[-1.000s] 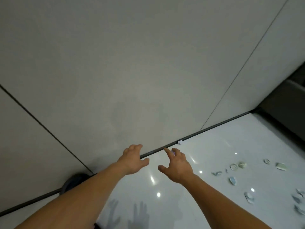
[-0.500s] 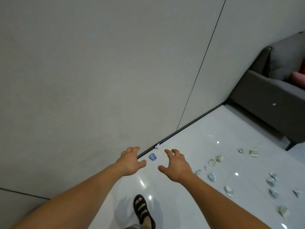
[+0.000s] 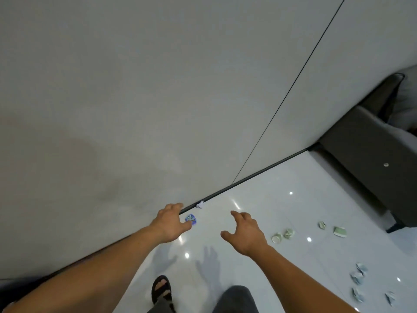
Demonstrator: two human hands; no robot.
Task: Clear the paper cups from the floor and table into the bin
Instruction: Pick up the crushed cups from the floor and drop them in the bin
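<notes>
Both bare arms reach forward over a glossy white tiled floor (image 3: 259, 199) that mirrors small ceiling lights. The left hand (image 3: 170, 224) hangs palm down with fingers loosely bent and holding nothing; just beside its thumb, on the floor, lies a crumpled blue patterned paper cup (image 3: 191, 218). The right hand (image 3: 244, 233) is spread, thumb out, its fingers relaxed and empty. A small white paper scrap (image 3: 200, 204) sits against the dark skirting strip (image 3: 248, 177) at the foot of the smooth matte grey wall (image 3: 135, 109). To the right, well apart from the hands, crushed pale green cups (image 3: 288, 233) lie scattered, and nearer the lower right are flattened, creased bluish cups (image 3: 358, 274). A dark grey fabric sofa (image 3: 365, 154) stands in the corner. A foot in a black strapped sandal (image 3: 161, 289) shows below
</notes>
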